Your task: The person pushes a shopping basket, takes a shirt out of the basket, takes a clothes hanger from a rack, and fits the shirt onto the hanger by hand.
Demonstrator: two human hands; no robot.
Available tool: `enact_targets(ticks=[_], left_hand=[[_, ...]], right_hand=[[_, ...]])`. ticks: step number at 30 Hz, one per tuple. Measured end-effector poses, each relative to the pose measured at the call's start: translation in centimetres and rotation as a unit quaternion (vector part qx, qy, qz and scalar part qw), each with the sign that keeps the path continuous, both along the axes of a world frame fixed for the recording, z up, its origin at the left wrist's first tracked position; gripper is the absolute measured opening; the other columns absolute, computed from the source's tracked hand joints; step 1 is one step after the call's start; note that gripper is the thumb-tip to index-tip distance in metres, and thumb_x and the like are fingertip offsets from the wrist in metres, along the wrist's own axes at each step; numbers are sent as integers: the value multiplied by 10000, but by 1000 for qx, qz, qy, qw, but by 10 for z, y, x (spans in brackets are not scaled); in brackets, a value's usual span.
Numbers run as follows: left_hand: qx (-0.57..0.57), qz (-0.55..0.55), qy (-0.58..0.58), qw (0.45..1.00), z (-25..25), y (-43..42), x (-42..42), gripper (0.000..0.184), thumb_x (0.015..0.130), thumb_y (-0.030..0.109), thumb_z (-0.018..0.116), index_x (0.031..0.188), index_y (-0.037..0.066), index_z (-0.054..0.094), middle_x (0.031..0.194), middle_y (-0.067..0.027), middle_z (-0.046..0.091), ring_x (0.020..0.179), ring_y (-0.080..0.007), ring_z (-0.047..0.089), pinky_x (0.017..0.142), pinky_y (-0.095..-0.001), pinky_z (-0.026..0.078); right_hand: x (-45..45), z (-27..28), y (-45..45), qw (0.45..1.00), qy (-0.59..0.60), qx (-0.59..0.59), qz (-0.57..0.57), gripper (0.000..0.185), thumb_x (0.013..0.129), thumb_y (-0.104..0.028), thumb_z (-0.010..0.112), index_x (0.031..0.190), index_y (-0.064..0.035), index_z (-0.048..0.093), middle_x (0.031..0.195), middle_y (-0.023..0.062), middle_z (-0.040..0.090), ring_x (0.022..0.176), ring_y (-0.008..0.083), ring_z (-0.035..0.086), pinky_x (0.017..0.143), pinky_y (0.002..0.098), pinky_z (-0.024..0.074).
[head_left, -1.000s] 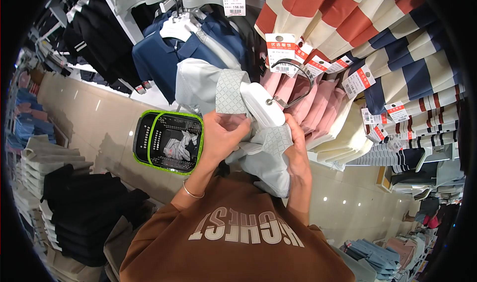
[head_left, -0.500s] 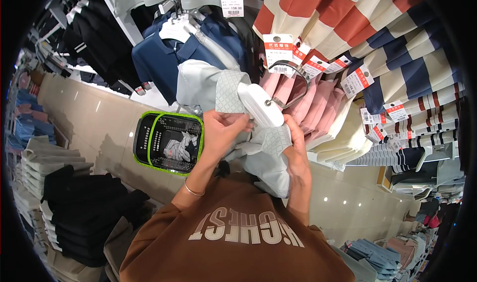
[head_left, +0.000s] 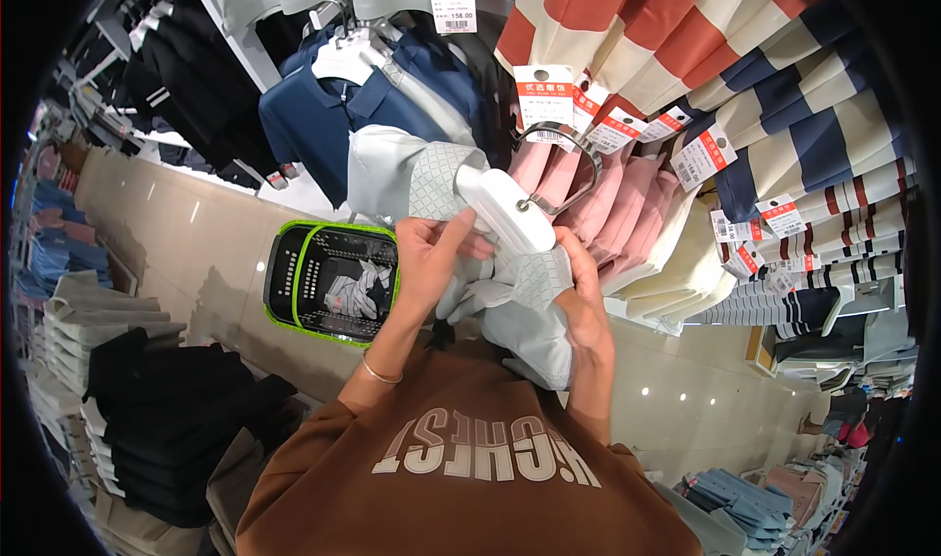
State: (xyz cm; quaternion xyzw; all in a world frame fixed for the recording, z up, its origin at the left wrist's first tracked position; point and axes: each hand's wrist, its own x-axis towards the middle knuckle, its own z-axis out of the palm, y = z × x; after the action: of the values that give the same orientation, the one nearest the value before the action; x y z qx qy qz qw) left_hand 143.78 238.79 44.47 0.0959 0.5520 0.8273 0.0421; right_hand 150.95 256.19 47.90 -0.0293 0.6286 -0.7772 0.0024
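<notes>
A light grey shirt (head_left: pixel 524 331) with a diamond-patterned collar hangs loosely around a thick white hanger (head_left: pixel 510 213), whose metal hook curves up toward the price tags. My left hand (head_left: pixel 428 262) is closed on the shirt's front below the collar, its thumb close to the hanger's left end. At the other side, my right hand (head_left: pixel 583 296) grips the shirt by its patterned edge beside the hanger's right end. Part of the hanger's left arm shows bare between the collar and the shirt front. Some of my fingertips are hidden by the fabric.
A black basket with a green rim (head_left: pixel 395 291) stands on the floor at left, crumpled grey cloth (head_left: pixel 358 287) inside. Navy shirts (head_left: pixel 323 115), pink garments (head_left: pixel 613 198) and striped ones (head_left: pixel 637 17) hang ahead. Folded black clothes (head_left: pixel 167 419) are stacked at lower left.
My left hand has shifted slightly down and left, with its fingers turned. The collar's left side has pulled away from the hanger, baring more of it. My right hand has barely moved.
</notes>
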Motion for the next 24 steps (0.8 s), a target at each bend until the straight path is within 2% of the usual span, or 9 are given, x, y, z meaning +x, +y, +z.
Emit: enact_targets(ticks=[9, 15, 18, 24], left_hand=[[75, -49, -7, 996, -14, -3, 3, 209, 914, 130, 616, 855, -66, 658, 710, -117, 665, 593, -145, 622, 531, -245, 481], [64, -44, 19, 997, -18, -2, 3, 218, 925, 160, 606, 882, -49, 647, 738, -110, 660, 600, -155, 621, 516, -260, 485], [86, -45, 21, 995, -16, -2, 3, 174, 916, 106, 603, 919, -60, 657, 806, -108, 677, 627, -139, 627, 536, -244, 485], [80, -42, 23, 996, -11, -4, 4, 170, 910, 84, 600, 873, -68, 664, 778, -112, 679, 619, -137, 627, 536, -251, 493]], right_hand=[[0, 2, 2, 1000, -2, -30, 9, 494, 670, -42, 550, 1160, -16, 494, 1003, 30, 575, 919, 96, 541, 813, 234, 420], [0, 1, 2, 999, 0, -30, 14, 500, 669, -53, 565, 1162, -14, 489, 997, 31, 582, 915, 95, 548, 809, 235, 425], [0, 0, 2, 1000, 0, -24, 13, 506, 671, -53, 569, 1168, -12, 483, 997, 34, 583, 920, 96, 550, 809, 236, 425], [1, -1, 3, 1000, -2, -5, 7, 504, 674, -55, 577, 1167, -10, 482, 983, 34, 585, 915, 98, 552, 810, 241, 425]])
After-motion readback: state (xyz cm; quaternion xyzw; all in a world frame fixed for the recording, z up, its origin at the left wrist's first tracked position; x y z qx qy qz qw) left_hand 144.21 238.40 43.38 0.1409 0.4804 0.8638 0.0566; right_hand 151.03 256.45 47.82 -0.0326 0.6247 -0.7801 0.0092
